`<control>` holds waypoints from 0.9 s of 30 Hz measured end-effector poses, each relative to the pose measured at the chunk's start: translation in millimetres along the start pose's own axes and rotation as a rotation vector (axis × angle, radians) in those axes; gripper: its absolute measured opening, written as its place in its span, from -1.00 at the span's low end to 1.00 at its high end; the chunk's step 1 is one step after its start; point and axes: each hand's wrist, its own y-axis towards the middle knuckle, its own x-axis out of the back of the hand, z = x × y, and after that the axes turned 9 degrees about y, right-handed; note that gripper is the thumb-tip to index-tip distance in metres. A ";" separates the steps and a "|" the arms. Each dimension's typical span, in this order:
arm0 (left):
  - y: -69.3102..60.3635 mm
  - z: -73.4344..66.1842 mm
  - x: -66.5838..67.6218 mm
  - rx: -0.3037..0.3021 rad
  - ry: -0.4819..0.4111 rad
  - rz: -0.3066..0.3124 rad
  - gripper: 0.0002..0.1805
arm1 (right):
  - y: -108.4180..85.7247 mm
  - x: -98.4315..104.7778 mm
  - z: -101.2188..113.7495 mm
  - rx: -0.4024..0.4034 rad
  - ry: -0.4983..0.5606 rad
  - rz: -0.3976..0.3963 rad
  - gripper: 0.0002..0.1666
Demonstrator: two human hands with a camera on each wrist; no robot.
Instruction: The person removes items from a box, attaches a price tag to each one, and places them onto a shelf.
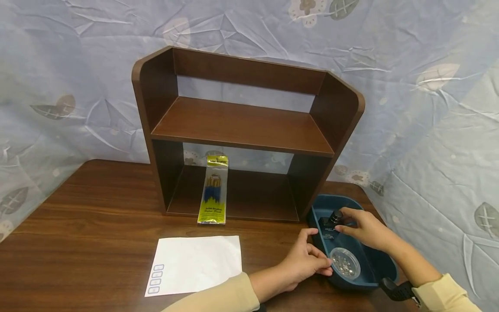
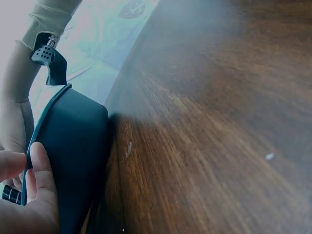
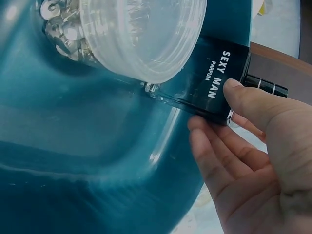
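Observation:
A dark perfume bottle (image 1: pixel 327 229) with a black cap stands in a blue plastic bin (image 1: pixel 375 262) at the right. My right hand (image 1: pixel 366 228) pinches the bottle near its cap. Its thumb lies on the printed face in the right wrist view, where the bottle (image 3: pixel 207 73) reads "SEXY MAN PARFUM". My left hand (image 1: pixel 306 262) holds the near left rim of the bin, the wall between thumb and fingers in the left wrist view. Beside the bottle, inside the bin, is a round clear container (image 1: pixel 345 263) with shiny metal pieces.
A brown two-tier shelf (image 1: pixel 245 123) stands at the back of the wooden table (image 1: pixel 97 225). A pack of artist brushes (image 1: pixel 213 190) leans in its lower tier. A white envelope (image 1: pixel 196 264) lies in front. Patterned cloth (image 1: pixel 436 173) hangs behind and to the right.

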 end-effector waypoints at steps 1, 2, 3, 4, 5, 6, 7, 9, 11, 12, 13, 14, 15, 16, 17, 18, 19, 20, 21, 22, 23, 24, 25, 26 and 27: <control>-0.2 -0.1 -0.3 -0.001 -0.005 0.000 -0.17 | -0.1 0.2 -0.1 0.005 0.002 -0.001 -0.75; -0.5 -0.2 -0.6 -0.003 -0.011 -0.001 -0.17 | -0.1 0.4 -0.3 0.010 0.002 -0.001 -0.75; -0.7 -0.4 -0.9 -0.003 -0.016 -0.001 -0.16 | -0.1 0.6 -0.3 0.013 0.000 -0.002 -0.74; -1.0 -0.5 -1.1 -0.004 -0.018 -0.001 -0.16 | -0.2 0.9 -0.3 0.014 -0.004 -0.003 -0.72; -1.1 -0.7 -1.4 -0.004 -0.020 -0.002 -0.16 | -0.3 1.1 -0.4 0.014 -0.009 -0.004 -0.70; -1.3 -0.8 -1.7 -0.003 -0.021 -0.002 -0.15 | -0.4 1.3 -0.3 0.014 -0.015 -0.005 -0.69; -1.4 -1.0 -1.9 -0.002 -0.018 -0.002 -0.15 | -0.6 1.4 -0.3 0.013 -0.020 -0.007 -0.66; -1.5 -1.1 -2.2 0.001 -0.015 -0.004 -0.15 | -1.2 1.5 -0.4 0.008 -0.029 -0.009 -0.62; -1.7 -1.0 -2.2 0.004 -0.011 -0.005 -0.15 | -1.8 1.4 -0.6 0.003 -0.032 -0.011 -0.58; -1.8 -0.8 -2.2 0.006 -0.010 -0.006 -0.15 | -2.2 1.3 -0.7 0.001 -0.031 -0.012 -0.57; -1.8 -0.6 -2.2 0.007 -0.010 -0.007 -0.15 | -2.5 1.2 -0.9 -0.001 -0.032 -0.014 -0.57; -1.8 -0.4 -2.1 0.009 -0.007 -0.007 -0.15 | -2.9 1.1 -1.2 -0.002 -0.030 -0.016 -0.58; -1.9 -0.3 -2.1 0.010 -0.006 -0.007 -0.15 | -3.4 0.9 -1.4 -0.001 -0.029 -0.021 -0.61; -1.9 -0.2 -2.1 0.011 -0.006 -0.009 -0.14 | -3.8 0.7 -1.6 0.000 -0.025 -0.027 -0.64; -1.9 -0.3 -2.2 0.012 -0.005 -0.010 -0.15 | -4.2 0.3 -1.8 0.002 -0.022 -0.033 -0.69; -2.0 -0.3 -2.3 0.012 -0.006 -0.012 -0.14 | -4.5 0.1 -1.9 0.009 -0.023 -0.041 -0.74; -2.1 -0.4 -2.3 0.012 -0.005 -0.013 -0.14 | -4.9 -0.2 -2.3 0.016 -0.028 -0.052 -0.77; -2.1 -0.5 -2.5 0.013 -0.005 -0.014 -0.14 | -5.4 -0.3 -2.5 0.022 -0.027 -0.060 -0.80; -2.0 -0.4 -2.6 0.013 -0.006 -0.016 -0.14 | -6.0 -0.4 -2.5 0.025 -0.029 -0.068 -0.81; -1.9 -0.3 -2.7 0.013 -0.007 -0.017 -0.15 | -6.5 -0.5 -2.5 0.027 -0.030 -0.076 -0.82; -1.8 -0.2 -2.8 0.012 -0.007 -0.017 -0.15 | -7.0 -0.6 -2.6 0.032 -0.033 -0.085 -0.82; -1.8 -0.2 -2.8 0.012 -0.008 -0.017 -0.15 | -7.6 -0.5 -2.8 0.041 -0.036 -0.093 -0.80; -1.5 -0.1 -2.8 0.012 -0.009 -0.016 -0.15 | -8.3 -0.5 -2.6 0.043 -0.031 -0.101 -0.79; -1.4 -0.1 -2.7 0.012 -0.009 -0.016 -0.15 | -8.8 -0.3 -2.2 0.045 -0.022 -0.107 -0.78; -1.4 -0.1 -2.6 0.012 -0.009 -0.015 -0.15 | -9.3 -0.1 -1.7 0.052 -0.019 -0.116 -0.76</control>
